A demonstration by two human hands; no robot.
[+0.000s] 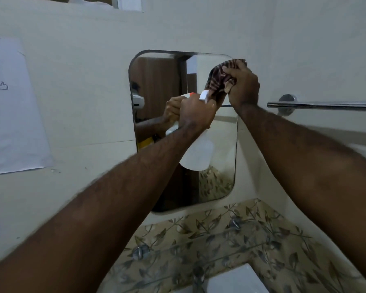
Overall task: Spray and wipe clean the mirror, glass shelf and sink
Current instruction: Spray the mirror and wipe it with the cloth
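A rounded rectangular mirror (156, 85) hangs on the cream wall ahead. My left hand (195, 115) grips a white spray bottle (198, 154) by its neck, nozzle raised close to the glass at mid-height. My right hand (243, 87) presses a bunched brown striped cloth (219, 78) against the mirror's upper right corner. Below the mirror runs a clear glass shelf (209, 246) on two metal brackets, over leaf-patterned tiles. The white sink (237, 280) and a metal tap (198, 278) show at the bottom edge.
A chrome towel bar (321, 105) sticks out from the wall to the right of the mirror. A white paper sheet (13, 106) with line drawings is stuck on the wall at the left.
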